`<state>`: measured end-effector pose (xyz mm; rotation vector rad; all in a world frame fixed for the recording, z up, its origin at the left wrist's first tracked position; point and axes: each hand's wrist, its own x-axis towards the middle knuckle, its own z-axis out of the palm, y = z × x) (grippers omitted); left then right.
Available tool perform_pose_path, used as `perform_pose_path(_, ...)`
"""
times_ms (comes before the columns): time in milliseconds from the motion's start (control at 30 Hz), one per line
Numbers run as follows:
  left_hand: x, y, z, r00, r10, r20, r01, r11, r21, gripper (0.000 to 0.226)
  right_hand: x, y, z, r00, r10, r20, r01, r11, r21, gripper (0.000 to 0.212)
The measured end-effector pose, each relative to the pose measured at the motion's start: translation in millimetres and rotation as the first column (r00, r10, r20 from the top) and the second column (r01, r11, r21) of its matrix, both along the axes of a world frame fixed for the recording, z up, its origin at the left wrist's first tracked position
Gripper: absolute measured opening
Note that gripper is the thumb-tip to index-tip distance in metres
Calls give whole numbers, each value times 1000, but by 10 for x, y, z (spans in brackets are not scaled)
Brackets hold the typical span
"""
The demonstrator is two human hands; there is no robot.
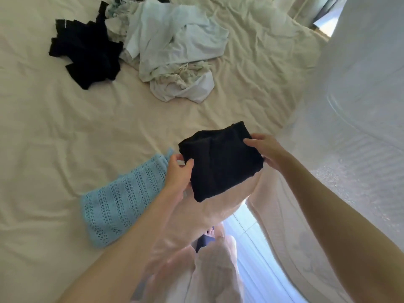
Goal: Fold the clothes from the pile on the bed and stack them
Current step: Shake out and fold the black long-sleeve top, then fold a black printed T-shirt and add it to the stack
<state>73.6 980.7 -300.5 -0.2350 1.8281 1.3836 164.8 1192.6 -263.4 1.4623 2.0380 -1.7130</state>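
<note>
Cream sheets cover the bed [65, 138], where the left hand [178, 171] and right hand [265, 149] grip opposite edges of a folded black garment [220, 160] held above the near corner. Stacking seemingly comes next, onto the folded blue knit [118, 200] alongside; an unfolded pile [175, 51] waits beyond.

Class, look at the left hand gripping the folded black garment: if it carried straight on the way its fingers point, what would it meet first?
Beyond the left hand, past the folded black garment it grips, probably bare bed sheet, then the pale clothes pile. Depth is unclear.
</note>
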Motion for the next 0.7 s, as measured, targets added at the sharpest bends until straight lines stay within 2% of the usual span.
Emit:
perform_pose_path(100, -114, 204, -308, 998, 38, -42, -41, 996, -81, 18, -295, 233, -376, 999, 53, 12, -53, 998, 26, 16)
perform_pose_path(200, -151, 333, -505, 1000, 23, -18, -25, 988, -150, 36, -443, 322, -678, 994, 76, 77, -83, 993, 87, 14)
perform_pose_path(333, -215, 302, -504, 997, -67, -22, 62, 978, -201, 49, -488, 283, -751, 954, 206, 220, -239, 961, 136, 44)
perform_pose_path(400, -270, 238, -365, 978, -196, -74, 170, 947, -272, 53, -502, 232, -579, 926, 284, 247, -343, 908, 241, 52)
perform_pose_path(500, -395, 116, 21, 867, -417, -271, 301, 873, -383, 59, -536, 123, -129, 867, 429, 252, -497, 763, 413, 55)
perform_pose_path(567, -492, 5, 413, 732, -522, -438, 330, 834, -443, 60, -562, 2, 268, 820, 521, 239, -561, 643, 521, 57)
perform_pose_path(633, -587, -159, 863, 591, -561, -580, 283, 817, -502, 60, -602, -174, 717, 779, 586, 222, -579, 537, 614, 60)
perform_pose_path(700, -630, -392, 1319, 491, -559, -669, 217, 822, -527, 60, -634, -415, 1169, 754, 634, 171, -559, 484, 673, 61)
